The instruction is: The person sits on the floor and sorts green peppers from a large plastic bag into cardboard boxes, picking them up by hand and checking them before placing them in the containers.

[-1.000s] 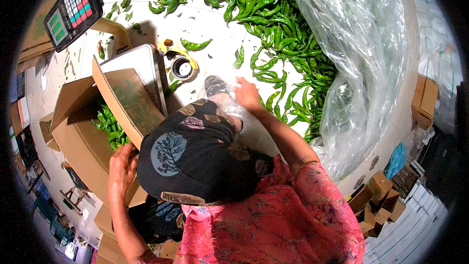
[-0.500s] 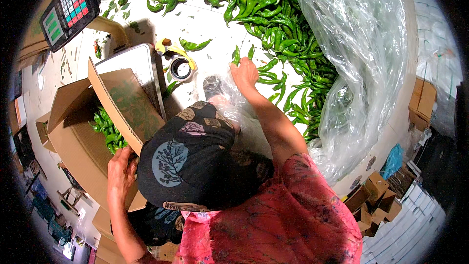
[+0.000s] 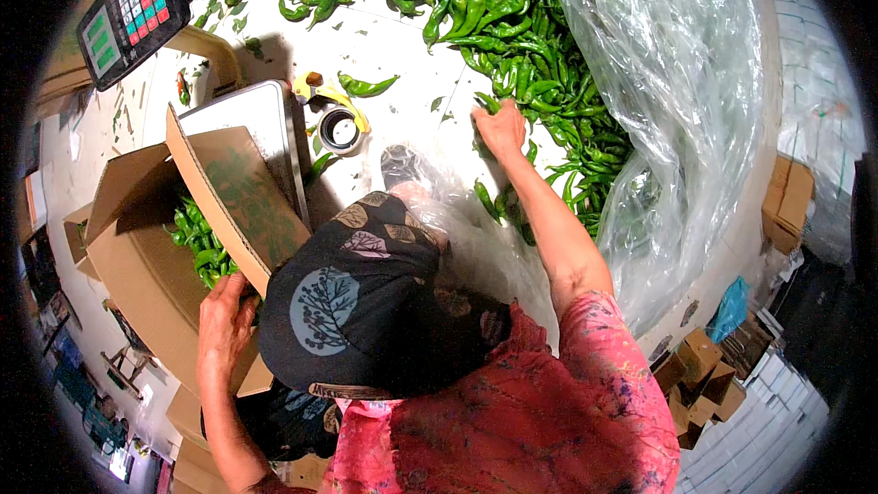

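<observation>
My right hand (image 3: pixel 503 133) reaches out to the near edge of a large heap of green chili peppers (image 3: pixel 512 46). Its fingers are pinched on a green pepper (image 3: pixel 488 102) that sticks out past the fingertips. A few loose peppers (image 3: pixel 486 200) lie beside and under the right forearm. On the left, my left hand (image 3: pixel 224 316) is closed on the edge of an open cardboard box (image 3: pixel 151 279). Green peppers (image 3: pixel 203 242) show inside the box, right by its fingertips. The box flap hides part of the contents and some of the left fingers.
The box stands by a metal scale platform (image 3: pixel 274 110) with a keypad display (image 3: pixel 133 14). A tape dispenser (image 3: pixel 340 128) and a stray pepper (image 3: pixel 368 85) lie on the white floor. Clear plastic sheeting (image 3: pixel 677 110) borders the heap. My leaf-printed trouser leg (image 3: pixel 366 302) blocks the middle.
My right hand has moved right, toward the heap, still with pepper at its fingertips. Loose peppers near the right forearm have shifted. The left hand stays at the box edge.
</observation>
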Motion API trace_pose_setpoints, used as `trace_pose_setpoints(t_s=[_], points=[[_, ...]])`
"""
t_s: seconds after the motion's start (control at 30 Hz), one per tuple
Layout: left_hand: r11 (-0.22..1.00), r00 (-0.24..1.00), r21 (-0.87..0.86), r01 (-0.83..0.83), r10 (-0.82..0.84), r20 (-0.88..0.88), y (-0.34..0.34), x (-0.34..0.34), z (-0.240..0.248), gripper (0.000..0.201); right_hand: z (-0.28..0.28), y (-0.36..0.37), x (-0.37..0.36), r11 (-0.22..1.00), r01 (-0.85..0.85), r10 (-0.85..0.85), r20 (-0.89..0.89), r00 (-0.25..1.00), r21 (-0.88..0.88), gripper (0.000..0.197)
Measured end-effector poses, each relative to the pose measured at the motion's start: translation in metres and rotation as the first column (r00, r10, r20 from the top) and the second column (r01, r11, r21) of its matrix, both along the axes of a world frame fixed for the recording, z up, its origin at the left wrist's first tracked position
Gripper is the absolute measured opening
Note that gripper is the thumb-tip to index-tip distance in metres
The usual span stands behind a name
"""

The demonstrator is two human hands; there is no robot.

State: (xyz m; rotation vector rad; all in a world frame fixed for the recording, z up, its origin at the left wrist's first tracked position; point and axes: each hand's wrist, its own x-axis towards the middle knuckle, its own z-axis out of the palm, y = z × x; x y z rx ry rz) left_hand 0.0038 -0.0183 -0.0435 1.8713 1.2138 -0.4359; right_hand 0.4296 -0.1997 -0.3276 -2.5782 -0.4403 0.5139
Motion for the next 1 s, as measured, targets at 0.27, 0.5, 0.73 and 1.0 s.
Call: trace_pose_setpoints(t_s=[0.27, 0.5, 0.73, 1.0], points=[[0.992, 0.999, 0.121, 0.04, -0.041, 0.013, -0.005, 0.008, 0.008, 0.034, -0.02, 0.013, -0.011, 0.968, 0.152, -0.139, 0.081, 0.987, -0.2, 0.044], [0.993, 0.999, 0.11, 0.037, -0.038, 0.004, -0.009, 0.004, 0.008, 0.036, 0.024, -0.03, 0.026, 0.961, -0.002, 0.046, -0.154, 0.987, 0.277, 0.043], [0.972, 0.98, 0.149, 0.184, -0.169, -0.109, -0.006, 0.024, 0.017, 0.037, 0.033, -0.079, 0.007, 0.59, -0.705, 0.734, -0.104, 0.671, -0.394, 0.07], [0.912, 0.936, 0.209, 0.352, -0.34, -0.092, 0.019, -0.007, -0.007, 0.035, -0.008, -0.073, -0.014, 0.413, -0.58, 0.811, -0.006, 0.585, -0.702, 0.094]])
